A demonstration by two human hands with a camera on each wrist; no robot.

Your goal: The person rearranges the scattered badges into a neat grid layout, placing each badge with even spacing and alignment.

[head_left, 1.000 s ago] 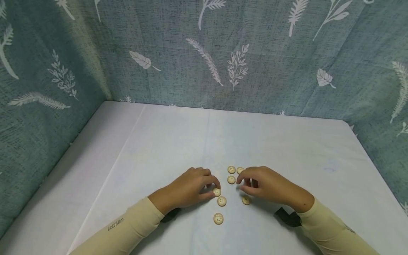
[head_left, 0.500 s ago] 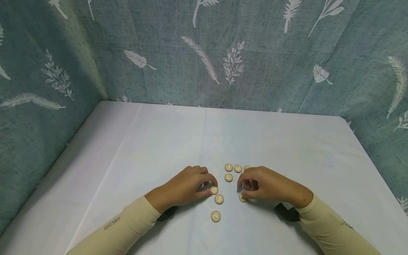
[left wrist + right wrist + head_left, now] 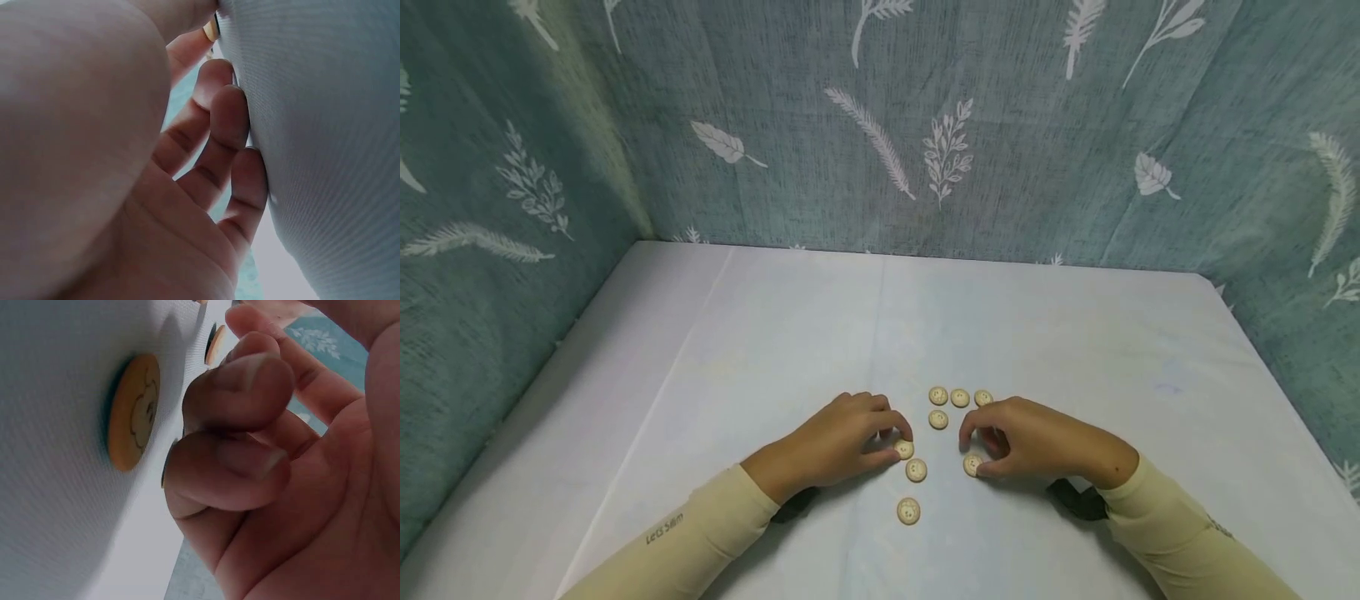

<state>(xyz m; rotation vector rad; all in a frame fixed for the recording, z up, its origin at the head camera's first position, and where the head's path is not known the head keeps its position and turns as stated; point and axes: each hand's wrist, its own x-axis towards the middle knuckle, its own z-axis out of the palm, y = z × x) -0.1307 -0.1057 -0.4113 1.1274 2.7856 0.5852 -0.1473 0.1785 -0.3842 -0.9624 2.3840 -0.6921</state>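
Near the front of the white table lie several round, pale wooden buttons with printed patterns. My left hand (image 3: 842, 437) pinches one button (image 3: 904, 450) between thumb and index finger at the table surface; in the left wrist view only this button's edge (image 3: 210, 30) shows, and the other fingertips rest on the cloth. My right hand (image 3: 1022, 442) is over another button (image 3: 972, 465), its thumb overlapping the right edge and its index finger beyond it. In the right wrist view that button (image 3: 134, 412) lies on the cloth, apart from the loosely bent fingers (image 3: 231, 469).
Beyond the hands, three buttons form a short row, the rightmost (image 3: 983, 398) beside my right knuckles. One button (image 3: 937, 419) sits below the row's left end. Two more (image 3: 916, 470) (image 3: 908, 511) lie nearer me. A leaf-patterned green curtain (image 3: 820, 167) borders the table.
The head view has shifted slightly. My right hand has come a little nearer me, its thumb now at the lone button's right edge, uncovering the row's rightmost button. My left hand stays put.
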